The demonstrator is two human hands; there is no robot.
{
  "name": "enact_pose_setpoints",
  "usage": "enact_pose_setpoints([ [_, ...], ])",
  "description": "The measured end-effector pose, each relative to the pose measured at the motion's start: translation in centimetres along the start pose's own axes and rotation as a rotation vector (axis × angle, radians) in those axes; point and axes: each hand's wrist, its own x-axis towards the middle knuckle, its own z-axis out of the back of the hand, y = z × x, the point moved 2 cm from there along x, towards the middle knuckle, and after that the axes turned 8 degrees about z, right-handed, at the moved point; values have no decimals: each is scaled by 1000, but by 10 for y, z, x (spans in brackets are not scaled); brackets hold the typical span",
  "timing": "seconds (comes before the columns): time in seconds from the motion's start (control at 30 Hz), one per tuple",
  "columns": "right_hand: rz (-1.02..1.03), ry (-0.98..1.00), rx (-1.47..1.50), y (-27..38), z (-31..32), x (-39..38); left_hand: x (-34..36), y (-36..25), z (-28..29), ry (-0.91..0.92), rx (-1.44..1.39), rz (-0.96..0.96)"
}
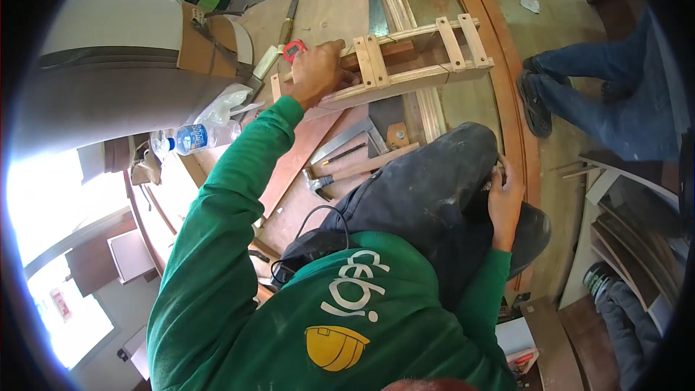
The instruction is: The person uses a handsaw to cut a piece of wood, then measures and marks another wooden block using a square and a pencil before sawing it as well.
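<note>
A long, narrow wooden frame [416, 80] with pale slats screwed across it lies in front of me. My left hand [317, 74] is closed over its left end, fingers bent down into the frame. Just beyond that hand sits a red tape measure [294, 49]. My right hand [505, 199] rests against my bent knee. Its fingers are curled and partly hidden by the dark trouser leg, so what they hold, if anything, does not show. Between my legs and the frame lie a claw hammer [316, 182], a pencil [346, 153] and a metal square [346, 137].
A chisel [288, 23] and a handsaw blade [377, 13] lie beyond the frame. At left are a plastic water bottle [190, 139] and a large grey curved roll [108, 65]. Another person's legs [601, 72] are at right, past an orange-brown wooden strip [511, 116].
</note>
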Motion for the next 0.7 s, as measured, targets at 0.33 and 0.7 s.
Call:
enact_pose_setpoints([
  [0.33,218,-279,-128,47,4,-21,15,11,-2,39,2,-25],
  [0.7,328,571,-503,129,-152,70,26,19,0,117,4,-66],
])
